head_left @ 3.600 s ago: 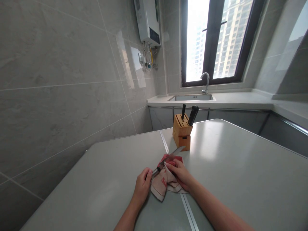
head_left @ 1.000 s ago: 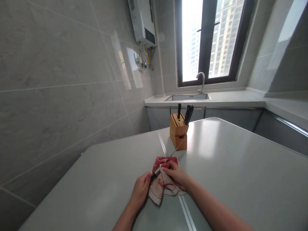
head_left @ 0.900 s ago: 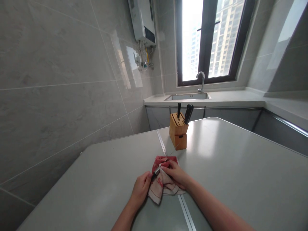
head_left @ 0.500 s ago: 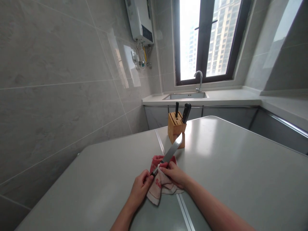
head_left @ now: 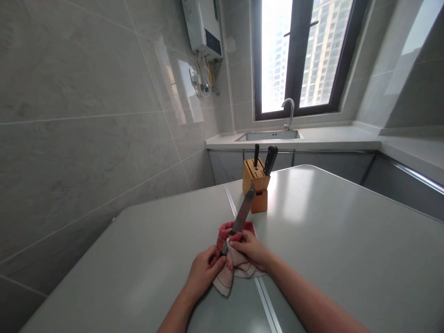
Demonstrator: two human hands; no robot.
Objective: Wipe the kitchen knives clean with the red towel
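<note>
My left hand [head_left: 204,270] is closed around the handle end of a kitchen knife [head_left: 243,209], whose blade points away from me and up. With closed fingers, my right hand [head_left: 251,249] pinches a red and white cloth [head_left: 225,278] against the knife near the base of the blade. Part of the cloth drapes down over the table beneath the knife, its red part lying behind the handle. A wooden knife block [head_left: 255,178] stands just beyond the blade tip, with black-handled tools in its slots. The fingers and cloth hide part of the handle.
The pale table [head_left: 149,254] has a metal seam strip [head_left: 265,300] running through it. Behind it are a counter with a sink [head_left: 270,136], a faucet [head_left: 289,113] and a window. A water heater [head_left: 203,27] hangs on the tiled left wall.
The knife blade has turned, its tip shifting a little left and its face now looking darker. Both hands keep their hold on the knife and cloth. The view has shifted slightly.
</note>
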